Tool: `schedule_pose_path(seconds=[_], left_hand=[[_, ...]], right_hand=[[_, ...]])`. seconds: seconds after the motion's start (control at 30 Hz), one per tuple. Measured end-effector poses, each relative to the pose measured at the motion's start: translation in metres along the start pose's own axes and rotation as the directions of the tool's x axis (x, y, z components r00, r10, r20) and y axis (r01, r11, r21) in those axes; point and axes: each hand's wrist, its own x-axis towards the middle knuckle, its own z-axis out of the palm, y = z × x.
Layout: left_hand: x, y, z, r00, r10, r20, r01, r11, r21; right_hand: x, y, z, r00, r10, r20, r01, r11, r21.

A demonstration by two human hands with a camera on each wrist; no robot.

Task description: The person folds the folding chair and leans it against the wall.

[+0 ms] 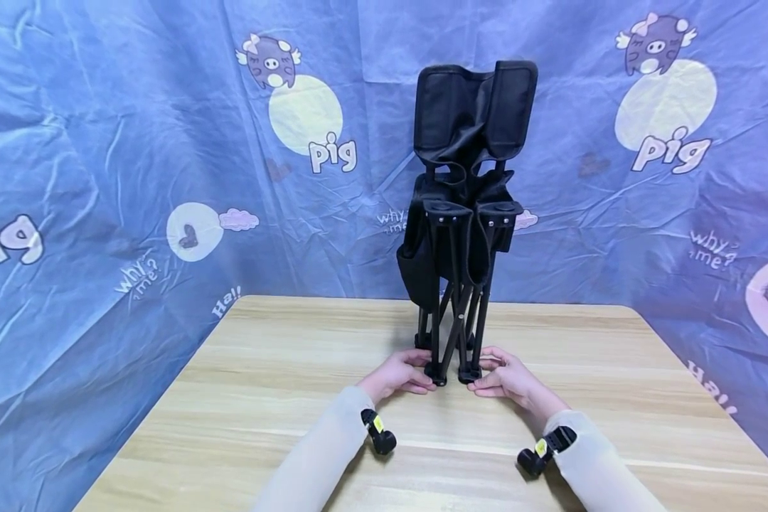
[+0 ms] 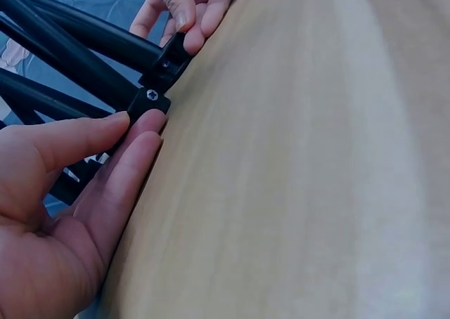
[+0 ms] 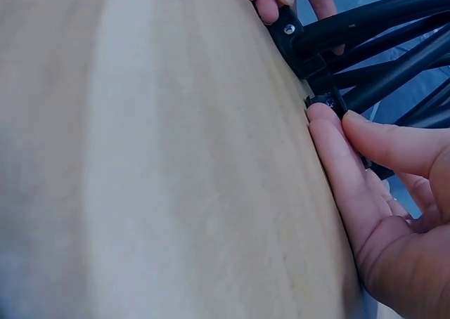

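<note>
A black folding chair stands upright on the table, mostly folded, its fabric seat bunched between the crossed tube legs. Low at its near left foot, my left hand pinches the black plastic end between thumb and fingers. The left wrist view shows the left foot with a screw in it, beside my left thumb. My right hand pinches the near right foot in the same way, its fingers lying along the tabletop. The two near feet are a small gap apart. The rear feet are partly hidden behind the legs.
A light wood table carries the chair near its back edge. Behind and at both sides hangs a blue cloth printed with cartoon pigs. Small black cameras are strapped over the pale sleeves.
</note>
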Motion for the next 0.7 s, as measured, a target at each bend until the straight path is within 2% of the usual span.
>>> schedule_pose_path(seconds=[0.27, 0.7], left_hand=[[0.011, 0.0, -0.002, 0.999, 0.016, -0.027, -0.016, 1.0, -0.004], [0.023, 0.005, -0.003, 0.994, 0.022, -0.11, -0.027, 0.998, -0.05]], right_hand=[[0.011, -0.001, -0.002, 1.0, -0.012, -0.017, 0.012, 1.0, 0.021], [0.032, -0.002, -0.002, 0.997, -0.004, -0.081, 0.006, 1.0, 0.027]])
